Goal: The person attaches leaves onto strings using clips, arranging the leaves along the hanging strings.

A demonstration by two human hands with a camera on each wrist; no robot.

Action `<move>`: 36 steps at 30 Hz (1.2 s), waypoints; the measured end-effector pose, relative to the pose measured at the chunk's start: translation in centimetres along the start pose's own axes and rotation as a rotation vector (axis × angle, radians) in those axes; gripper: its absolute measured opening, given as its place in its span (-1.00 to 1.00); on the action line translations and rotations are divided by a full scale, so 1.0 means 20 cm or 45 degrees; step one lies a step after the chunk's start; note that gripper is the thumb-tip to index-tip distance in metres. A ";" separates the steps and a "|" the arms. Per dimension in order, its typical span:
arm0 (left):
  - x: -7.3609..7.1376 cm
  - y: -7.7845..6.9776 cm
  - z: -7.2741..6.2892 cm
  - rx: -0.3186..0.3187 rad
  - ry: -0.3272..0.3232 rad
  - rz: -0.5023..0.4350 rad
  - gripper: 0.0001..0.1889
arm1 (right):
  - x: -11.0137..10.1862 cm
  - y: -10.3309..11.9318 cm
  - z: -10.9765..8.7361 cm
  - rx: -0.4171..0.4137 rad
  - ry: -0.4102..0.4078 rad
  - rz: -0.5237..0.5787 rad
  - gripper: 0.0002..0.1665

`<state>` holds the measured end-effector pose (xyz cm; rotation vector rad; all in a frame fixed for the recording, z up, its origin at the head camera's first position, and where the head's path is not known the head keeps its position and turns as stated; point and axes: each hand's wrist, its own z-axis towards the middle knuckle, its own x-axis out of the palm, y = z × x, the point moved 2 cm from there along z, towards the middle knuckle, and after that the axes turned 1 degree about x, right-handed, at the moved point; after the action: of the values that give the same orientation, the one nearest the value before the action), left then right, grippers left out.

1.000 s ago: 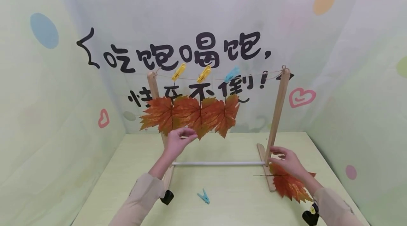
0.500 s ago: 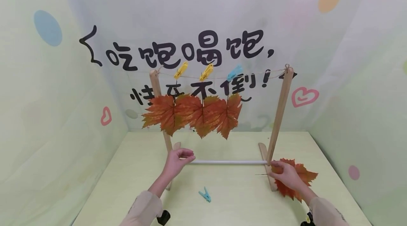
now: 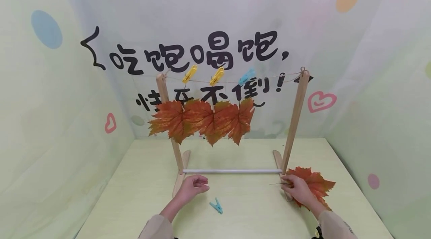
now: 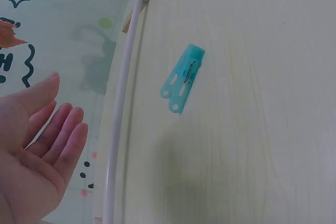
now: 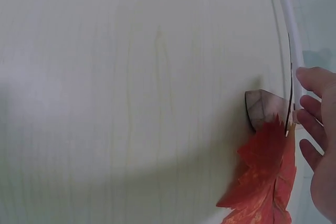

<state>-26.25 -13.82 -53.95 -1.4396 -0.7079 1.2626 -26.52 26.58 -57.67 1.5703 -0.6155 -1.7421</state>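
A loose orange maple leaf (image 3: 314,185) lies on the table by the right foot of a wooden drying rack (image 3: 296,115). My right hand (image 3: 292,184) lies on the leaf and pinches its thin stem, which sticks out to the left. In the right wrist view the fingertips (image 5: 307,116) meet the stem beside the leaf (image 5: 265,174). My left hand (image 3: 201,186) hovers empty, fingers relaxed, just left of a teal clothespin (image 3: 216,206) on the table. In the left wrist view the palm (image 4: 42,145) is empty and the clothespin (image 4: 182,78) lies apart from it.
Three orange leaves (image 3: 202,119) hang from the rack's string, held by two yellow clips (image 3: 189,74) and a blue clip (image 3: 246,76). A white rod (image 3: 232,171) joins the rack's feet. Patterned cloth walls enclose the pale green table (image 3: 141,194).
My left hand came down from the hanging leaves to the table near the teal clothespin. My right hand slid from the rack's post onto the loose leaf and closed on its stem.
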 end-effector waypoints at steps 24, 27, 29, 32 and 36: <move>0.05 0.12 -0.08 -0.026 0.012 0.075 -0.64 | 0.08 0.00 0.01 -0.421 -0.222 -0.188 -0.94; 0.05 0.13 -0.08 -0.016 0.002 0.089 -0.62 | 0.08 -0.01 0.01 -0.496 -0.236 -0.207 -0.93; 0.06 0.13 -0.08 -0.063 -0.016 0.099 -0.65 | 0.09 -0.01 0.01 -0.483 -0.225 -0.233 -0.94; 0.07 0.11 -0.09 -0.175 -0.056 0.142 -0.67 | 0.09 -0.01 0.02 -0.418 -0.190 -0.300 -0.93; 0.08 0.09 -0.10 -0.249 -0.108 0.257 -0.70 | 0.08 0.04 0.03 -0.375 -0.170 -0.335 -0.82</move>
<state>-24.39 -13.54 -56.32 -1.6574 -0.7753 1.4487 -26.99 24.84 -58.08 1.3834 -0.2055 -2.0393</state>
